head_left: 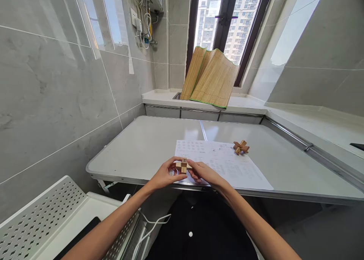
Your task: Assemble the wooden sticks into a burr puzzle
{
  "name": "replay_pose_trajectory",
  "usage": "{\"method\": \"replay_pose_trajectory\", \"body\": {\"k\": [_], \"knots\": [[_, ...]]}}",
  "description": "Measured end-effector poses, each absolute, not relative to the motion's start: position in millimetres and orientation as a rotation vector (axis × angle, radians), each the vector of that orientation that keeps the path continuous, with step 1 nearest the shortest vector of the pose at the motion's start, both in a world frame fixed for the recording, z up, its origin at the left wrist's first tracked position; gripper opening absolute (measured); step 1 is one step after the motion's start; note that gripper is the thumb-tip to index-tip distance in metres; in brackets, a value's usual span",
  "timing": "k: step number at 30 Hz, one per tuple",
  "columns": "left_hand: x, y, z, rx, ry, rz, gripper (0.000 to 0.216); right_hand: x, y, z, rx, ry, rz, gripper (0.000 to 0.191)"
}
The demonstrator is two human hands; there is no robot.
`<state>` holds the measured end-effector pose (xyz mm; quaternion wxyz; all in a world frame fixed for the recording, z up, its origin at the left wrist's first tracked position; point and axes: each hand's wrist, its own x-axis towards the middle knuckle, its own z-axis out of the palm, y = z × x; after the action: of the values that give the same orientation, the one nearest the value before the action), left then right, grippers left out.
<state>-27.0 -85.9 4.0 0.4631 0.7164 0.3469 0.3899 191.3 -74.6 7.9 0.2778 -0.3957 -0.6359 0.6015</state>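
Between my two hands, above the near edge of the table, is a small wooden burr puzzle (184, 166) of light interlocking blocks, with dark marks on its front ends. My left hand (165, 174) grips it from the left, thumb below and fingers above. From the right, my right hand (202, 172) pinches a block that sticks out on that side. Beneath them lies a printed sheet of paper (227, 169) with rows of small diagrams. On the sheet's far right edge rests another, darker wooden burr puzzle (241, 147), assembled in a star shape.
The white folding table (136, 146) has a seam across its middle. Behind it a bamboo mat (214, 78) leans on the window sill. At lower left stands a white perforated rack (57, 203) with a white cable (153, 227) beside it. Tiled walls enclose both sides.
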Motion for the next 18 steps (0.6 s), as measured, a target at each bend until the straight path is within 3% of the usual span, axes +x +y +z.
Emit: {"method": "replay_pose_trajectory", "body": {"k": [4, 12, 18], "knots": [[-26, -84, 3, 1.742, 0.841, 0.988, 0.072, 191, -75, 10, -1.026, -1.693, 1.557, 0.066], [-28, -78, 0, 1.707, 0.89, 0.964, 0.066, 185, -82, 11, -1.076, -1.744, 1.496, 0.068], [-30, -79, 1, 1.766, 0.856, 0.963, 0.064, 182, -90, 11, -0.994, -1.598, 1.659, 0.062]]}}
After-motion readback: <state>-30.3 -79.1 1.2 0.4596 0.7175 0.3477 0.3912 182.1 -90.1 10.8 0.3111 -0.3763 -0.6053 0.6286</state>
